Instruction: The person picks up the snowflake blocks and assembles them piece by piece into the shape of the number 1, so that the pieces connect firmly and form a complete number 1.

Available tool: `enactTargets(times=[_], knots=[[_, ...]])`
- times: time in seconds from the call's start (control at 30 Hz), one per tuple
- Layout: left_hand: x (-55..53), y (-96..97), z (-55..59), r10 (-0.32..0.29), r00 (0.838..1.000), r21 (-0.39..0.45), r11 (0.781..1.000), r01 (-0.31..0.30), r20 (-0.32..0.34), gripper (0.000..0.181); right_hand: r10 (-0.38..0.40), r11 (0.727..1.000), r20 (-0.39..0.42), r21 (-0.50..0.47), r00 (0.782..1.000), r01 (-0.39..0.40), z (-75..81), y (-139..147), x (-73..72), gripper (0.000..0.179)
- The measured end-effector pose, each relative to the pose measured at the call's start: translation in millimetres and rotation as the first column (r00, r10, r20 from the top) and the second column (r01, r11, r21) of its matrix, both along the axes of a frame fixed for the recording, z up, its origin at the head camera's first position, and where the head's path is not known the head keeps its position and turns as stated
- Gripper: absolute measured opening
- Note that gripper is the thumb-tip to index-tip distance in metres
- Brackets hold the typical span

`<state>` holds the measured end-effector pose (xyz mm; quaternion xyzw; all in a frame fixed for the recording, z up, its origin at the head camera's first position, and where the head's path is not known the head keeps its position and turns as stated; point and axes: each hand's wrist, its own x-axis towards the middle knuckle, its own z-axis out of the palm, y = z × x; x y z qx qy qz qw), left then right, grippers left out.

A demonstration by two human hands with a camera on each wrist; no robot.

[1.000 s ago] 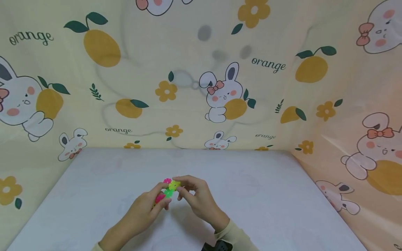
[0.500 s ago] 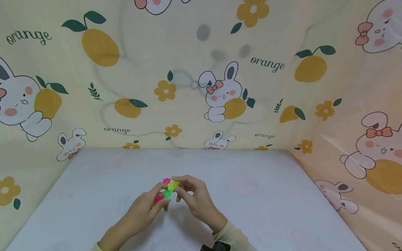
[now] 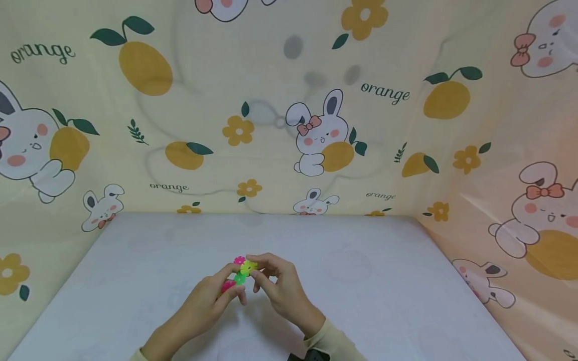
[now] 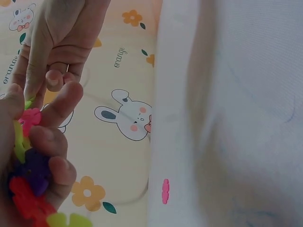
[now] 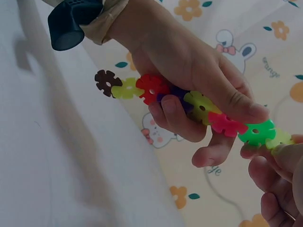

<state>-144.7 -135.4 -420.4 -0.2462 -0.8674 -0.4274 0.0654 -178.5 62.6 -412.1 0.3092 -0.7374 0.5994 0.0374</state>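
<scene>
A chain of flower-shaped plastic discs runs through my left hand (image 3: 203, 306), which grips it between thumb and fingers. Along the chain in the right wrist view come a brown disc (image 5: 108, 83), a red disc (image 5: 152, 88), a purple disc, a pink disc (image 5: 227, 124) and a green disc (image 5: 257, 132), with yellow ones between. At the far end, my right hand (image 3: 286, 291) pinches a yellow disc (image 3: 248, 267) by its edge. This yellow disc meets the green one; fingers partly hide how they join. Most of the chain is hidden by my left hand in the head view.
A single pink disc (image 4: 165, 191) lies on the white tabletop (image 3: 384, 281), beyond the hands. Fabric printed with rabbits and oranges (image 3: 271, 165) hangs behind and at both sides of the table. A dark device (image 5: 75, 23) sits at my left wrist.
Both hands keep their hold on the discs. The yellow disc and the right hand have shifted very slightly left; otherwise little differs.
</scene>
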Motion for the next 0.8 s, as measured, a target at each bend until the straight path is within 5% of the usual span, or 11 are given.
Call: enactTargets(times=[0.23, 0.6, 0.8], knots=[[-0.1, 0.5, 0.0, -0.007, 1.0, -0.004, 1.0, 0.007, 0.017, 0.021, 0.012, 0.998, 0.018, 0.062, 1.0, -0.013, 2.3, 2.4, -0.6, 0.026], [-0.7, -0.5, -1.7, -0.033, 0.999, 0.07, 0.997, 0.033, 0.0, 0.018, 0.066, 0.996, 0.049, -0.072, 0.997, -0.062, -5.9, -2.6, -3.8, 0.024], [-1.1, 0.0, 0.1, -0.045, 0.999, 0.084, 0.996, 0.043, 0.016, 0.018, 0.034, 0.998, 0.062, -0.046, 0.997, -0.031, -3.8, -3.0, -1.0, 0.026]])
